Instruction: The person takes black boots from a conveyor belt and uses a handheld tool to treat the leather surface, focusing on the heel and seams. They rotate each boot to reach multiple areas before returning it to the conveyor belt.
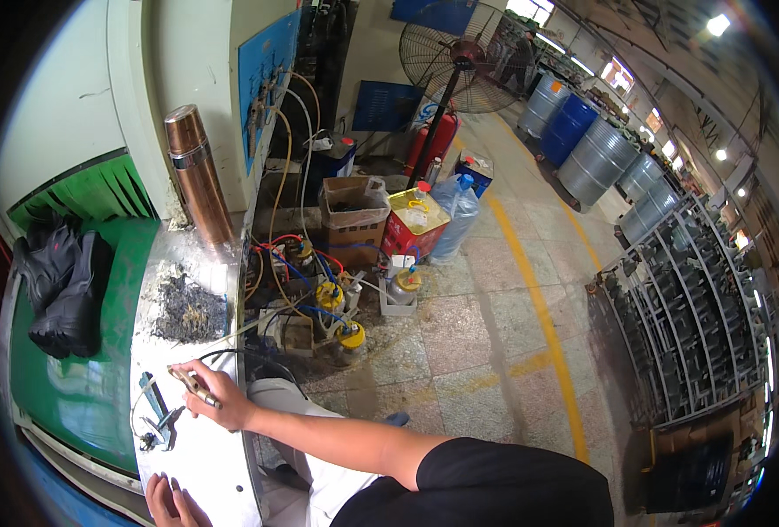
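My right hand (218, 395) reaches across to the left and grips a thin brass-coloured tool (189, 383) over a silver metal-covered bench top (213, 457). Just left of the tool's tip a small blue-grey metal bracket (156, 413) with thin wire stands on the bench. My left hand (174, 502) lies flat on the bench at the bottom edge, fingers spread and holding nothing. A dark hose (240, 355) loops away behind my right hand.
A copper-coloured flask (198, 176) stands at the bench's far end, beyond a dark debris pile (187, 309). Black boots (60, 290) lie on the green surface. On the floor are small yellow-topped cylinders (332, 299) with hoses, a cardboard box (351, 215), a fan (455, 57), drums (583, 145) and a parts rack (697, 307).
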A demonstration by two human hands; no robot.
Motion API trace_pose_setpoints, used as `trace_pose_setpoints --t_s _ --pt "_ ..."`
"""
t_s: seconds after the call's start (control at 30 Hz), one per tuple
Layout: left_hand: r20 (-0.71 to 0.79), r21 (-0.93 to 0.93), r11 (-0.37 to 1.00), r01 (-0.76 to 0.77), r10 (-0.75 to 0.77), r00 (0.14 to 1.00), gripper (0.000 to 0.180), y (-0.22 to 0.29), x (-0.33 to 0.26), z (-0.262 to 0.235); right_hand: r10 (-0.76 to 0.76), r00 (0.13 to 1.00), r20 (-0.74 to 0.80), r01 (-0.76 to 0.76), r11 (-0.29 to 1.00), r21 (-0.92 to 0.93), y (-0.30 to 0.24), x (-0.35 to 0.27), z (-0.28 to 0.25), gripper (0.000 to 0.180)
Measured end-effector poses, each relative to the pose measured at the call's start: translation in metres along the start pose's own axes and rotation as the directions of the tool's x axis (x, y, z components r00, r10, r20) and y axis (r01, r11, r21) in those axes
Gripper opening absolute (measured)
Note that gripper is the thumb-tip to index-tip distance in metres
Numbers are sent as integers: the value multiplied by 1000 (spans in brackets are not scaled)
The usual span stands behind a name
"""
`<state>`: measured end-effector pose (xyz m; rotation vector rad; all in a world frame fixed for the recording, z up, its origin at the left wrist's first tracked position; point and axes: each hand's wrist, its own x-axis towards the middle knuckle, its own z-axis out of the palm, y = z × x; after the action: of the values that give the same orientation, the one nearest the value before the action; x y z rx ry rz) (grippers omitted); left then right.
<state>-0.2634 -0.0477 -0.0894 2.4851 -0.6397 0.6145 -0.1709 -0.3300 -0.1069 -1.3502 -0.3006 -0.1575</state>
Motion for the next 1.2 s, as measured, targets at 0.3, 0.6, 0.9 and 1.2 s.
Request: trace_pose_setpoints --t_s 0.3,0.6,0.9,1.2 --pt "-32 -285 857 429 -456 890 22 1 -23 23 47 999 -17 -46 997 55 17 -5 1 40" --pt "63 -481 800 360 -378 924 32 13 -4 -3 -36 958 284 151 906 -395 -27 -41 50 58" --pt "117 -663 596 453 -516 849 12 -6 -35 7 119 650 750 415 771 -482 -73 -45 107 63" --pt "213 -673 540 506 -514 831 27 -5 -23 -6 257 852 455 299 475 -828 -51 92 65 32"
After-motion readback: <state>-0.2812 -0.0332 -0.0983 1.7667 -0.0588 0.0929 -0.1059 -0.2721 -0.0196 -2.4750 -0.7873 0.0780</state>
